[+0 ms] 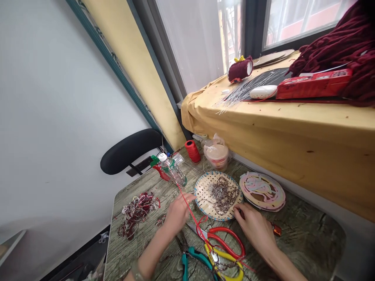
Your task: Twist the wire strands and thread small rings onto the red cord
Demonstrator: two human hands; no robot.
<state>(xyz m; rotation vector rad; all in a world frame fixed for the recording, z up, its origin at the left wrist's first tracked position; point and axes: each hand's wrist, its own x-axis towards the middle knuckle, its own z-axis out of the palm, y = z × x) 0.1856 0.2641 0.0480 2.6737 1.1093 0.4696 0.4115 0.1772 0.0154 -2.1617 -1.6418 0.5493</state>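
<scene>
Left hand [177, 212] is hovering by the left rim of the round woven basket [202, 195], red cord [187, 205] crossing it; can't tell whether its fingers are pinching the cord. Right hand [254, 224] is curling its fingers at the basket's near-right rim; can't tell if they're grasping anything. Basket is sitting around mid-surface [310, 242], toward the far edge, holding one tangle of brown-and-white cord [224, 193].

Around it: one painted disc stack [263, 191] is lying right of the basket, one bagged tub [216, 156] is standing behind near the far edge, one red thread spool [192, 151] beside it. One clear bottle [174, 169] is standing near the far-left corner; a second bottle is partly hiding behind the tub. One mixed yarn pile [137, 212] is spreading near the left edge.

In the way, near side, between the forearms: three handled tools are crowding together: one red-handled scissors [230, 242], one yellow-handled tool [228, 265], one teal-handled pliers [199, 255]. Red cord is looping over the scissors; patterned cord is lying over the yellow handles. One red-orange object [276, 229] is partly hiding behind the right hand. One black chair back [131, 150] is standing beyond the left edge.
</scene>
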